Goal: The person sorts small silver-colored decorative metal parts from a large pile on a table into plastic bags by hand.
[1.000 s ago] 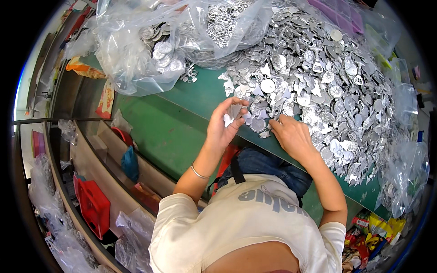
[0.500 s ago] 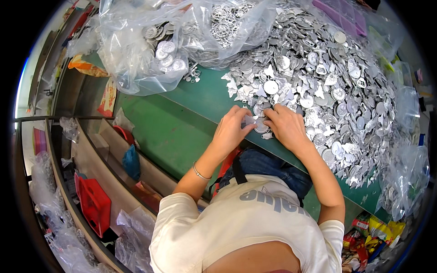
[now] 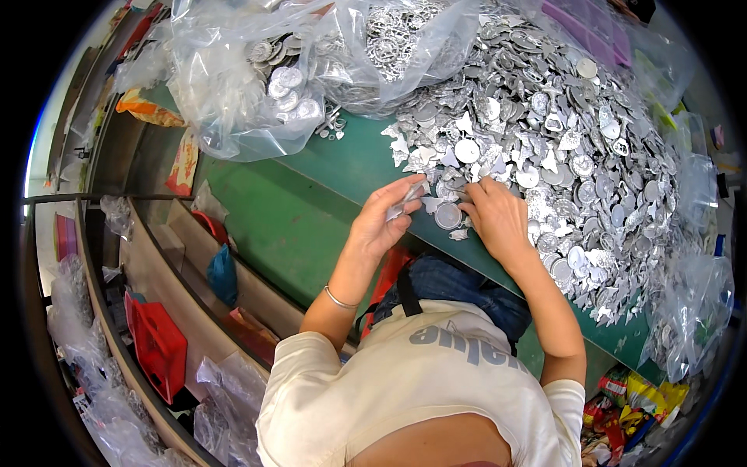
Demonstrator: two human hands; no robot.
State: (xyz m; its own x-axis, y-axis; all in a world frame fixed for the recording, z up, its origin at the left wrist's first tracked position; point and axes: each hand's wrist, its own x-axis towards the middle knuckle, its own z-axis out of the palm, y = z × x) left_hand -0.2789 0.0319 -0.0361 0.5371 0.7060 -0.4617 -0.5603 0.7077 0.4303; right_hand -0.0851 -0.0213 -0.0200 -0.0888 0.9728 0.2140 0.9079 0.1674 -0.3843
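Observation:
My left hand [image 3: 381,214] is closed around a few small silver metal pieces [image 3: 405,202], raised just off the table's near edge. Their exact shapes are partly covered by the fingers. At the near edge of a large heap of silver metal charms [image 3: 537,128], my right hand [image 3: 498,216] has its fingers curled together. What those fingertips pinch, if anything, is too small to make out. Between the two hands lies a round silver disc with a raised rim [image 3: 448,215], flat on the green table [image 3: 342,167]. A small metal piece [image 3: 459,234] lies just below it.
Clear plastic bags [image 3: 241,117] holding coin-like discs and ring-like parts stand at the back left. A purple tray [image 3: 587,31] is at the far right. Left of me are wooden-sided compartments with a red plastic basket [image 3: 159,346]. Colourful packets [image 3: 634,397] lie at lower right.
My left hand has drawn back to the left and turned, lifting metal pieces away from the disc. My right hand has shifted slightly to the right, uncovering more of the disc.

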